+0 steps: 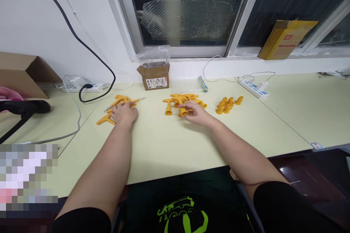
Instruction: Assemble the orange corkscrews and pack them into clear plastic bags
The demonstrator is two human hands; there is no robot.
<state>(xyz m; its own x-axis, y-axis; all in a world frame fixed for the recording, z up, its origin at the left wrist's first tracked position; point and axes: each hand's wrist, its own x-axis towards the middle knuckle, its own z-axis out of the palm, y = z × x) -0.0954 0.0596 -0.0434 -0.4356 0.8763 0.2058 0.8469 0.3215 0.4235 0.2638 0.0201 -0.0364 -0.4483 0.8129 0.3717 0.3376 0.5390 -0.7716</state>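
Note:
My left hand lies over a loose pile of yellow T-shaped handles with metal spirals, its fingers apart and touching them; one yellow handle lies just left of it. At the middle of the table, my right hand has its thumb and fingers around a yellow corkscrew with a cone-shaped base. This piece is at the front of a group of similar ones, partly hidden by the fingers. Beside the group, another yellow corkscrew stands upright on its cone. Several loose yellow cones stand farther right.
Behind the groups are a small open cardboard box and a clear plastic bag. Power strips sit at the back left and back right. A black cable hangs at the left, near a black stand and a larger box.

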